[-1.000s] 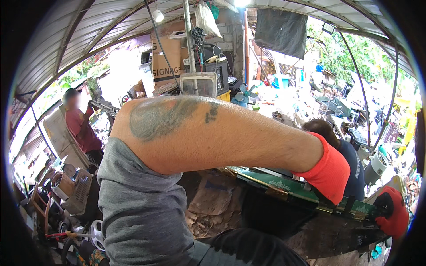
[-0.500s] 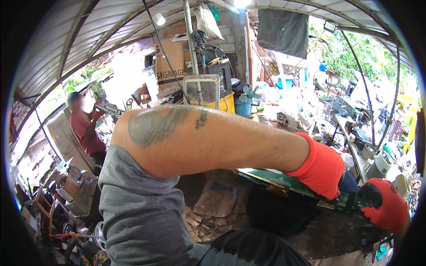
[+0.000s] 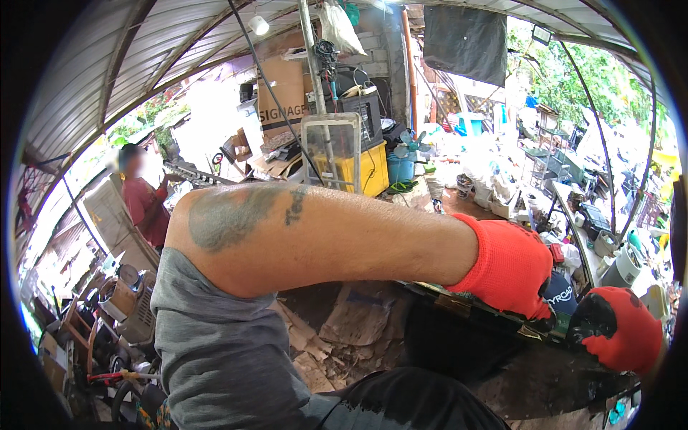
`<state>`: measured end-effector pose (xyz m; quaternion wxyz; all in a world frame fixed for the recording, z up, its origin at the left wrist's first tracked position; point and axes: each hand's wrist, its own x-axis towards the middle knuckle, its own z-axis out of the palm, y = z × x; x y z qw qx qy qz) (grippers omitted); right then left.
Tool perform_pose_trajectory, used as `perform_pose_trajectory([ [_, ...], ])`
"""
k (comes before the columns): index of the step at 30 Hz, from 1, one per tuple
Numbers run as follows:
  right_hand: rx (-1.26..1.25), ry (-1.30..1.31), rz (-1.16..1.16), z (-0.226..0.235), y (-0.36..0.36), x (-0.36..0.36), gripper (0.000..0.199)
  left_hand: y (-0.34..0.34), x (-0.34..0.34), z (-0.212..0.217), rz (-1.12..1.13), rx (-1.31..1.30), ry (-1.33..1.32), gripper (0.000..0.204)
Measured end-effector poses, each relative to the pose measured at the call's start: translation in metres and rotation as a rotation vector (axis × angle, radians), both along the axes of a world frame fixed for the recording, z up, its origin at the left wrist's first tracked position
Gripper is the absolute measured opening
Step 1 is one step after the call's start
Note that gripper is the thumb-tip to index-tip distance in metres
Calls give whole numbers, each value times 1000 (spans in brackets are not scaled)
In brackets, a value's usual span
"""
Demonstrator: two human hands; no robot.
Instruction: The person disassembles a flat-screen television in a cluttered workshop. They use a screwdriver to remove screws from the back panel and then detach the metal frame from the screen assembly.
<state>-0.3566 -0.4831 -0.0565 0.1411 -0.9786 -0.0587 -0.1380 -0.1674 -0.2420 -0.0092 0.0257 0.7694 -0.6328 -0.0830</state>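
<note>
Under the left hand point(image 3: 509, 269), clenched on it, a green circuit board point(image 3: 459, 301) runs lengthwise toward the right hand point(image 3: 620, 326), grasping its far end.

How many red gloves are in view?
2: one on the left hand, gripping the green circuit board, one on the right hand at its far end. None seem hidden.

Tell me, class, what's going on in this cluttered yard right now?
A person in red work gloves grips a green circuit board over a dark work surface. The left hand reaches across and presses on the board; the right hand holds its far end. Another person in a red shirt stands apart at the left among piled scrap.
</note>
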Motion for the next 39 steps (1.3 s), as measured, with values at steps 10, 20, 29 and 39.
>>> perform_pose_trajectory([
  [10, 97, 149, 5, 22, 19, 12, 48, 85, 28, 52, 151, -98, -341, 36],
  [20, 41, 140, 24, 19, 16, 11, 41, 147, 61, 25, 215, 28, 86, 30],
  [29, 125, 79, 78, 11, 14, 4, 37, 165, 81, 24, 129, 29, 95, 33],
  [39, -23, 283, -81, 13, 16, -3, 54, 185, 93, 13, 179, -121, 77, 40],
])
